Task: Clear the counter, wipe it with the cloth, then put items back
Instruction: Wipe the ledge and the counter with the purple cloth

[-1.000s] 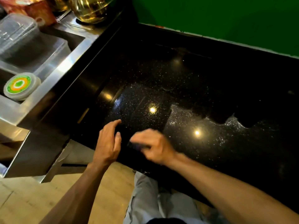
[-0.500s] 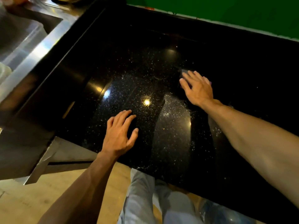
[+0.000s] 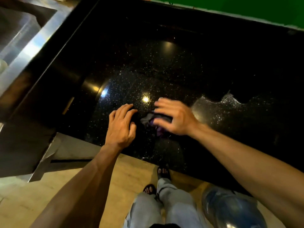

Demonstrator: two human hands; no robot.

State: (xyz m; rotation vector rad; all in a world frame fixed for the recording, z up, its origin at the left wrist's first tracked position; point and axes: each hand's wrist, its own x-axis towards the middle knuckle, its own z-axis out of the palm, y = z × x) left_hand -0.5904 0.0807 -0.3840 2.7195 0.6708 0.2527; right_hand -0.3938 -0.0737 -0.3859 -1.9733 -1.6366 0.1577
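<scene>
Black speckled counter (image 3: 164, 63) fills most of the view. The cloth (image 3: 148, 120), dark grey-purple and bunched, lies on the counter near its front edge, roughly mid-width. Right hand (image 3: 176, 117) is palm down over the cloth, fingers bent and pointing toward the counter's left end. The thumb is tucked below with cloth gathered between thumb and fingers, so it grips the cloth, though the hand is blurred. Right forearm reaches in across the counter's front edge from its right side, wrist low. Left hand (image 3: 120, 127) is on the counter just beside the cloth; can't tell if they touch. Its fingers are spread and loosely bent, tips on the surface, holding nothing. Steel sink (image 3: 32, 41) sits at the counter's left end. Blue jug (image 3: 230, 209) stands on the floor below the counter's front edge.
</scene>
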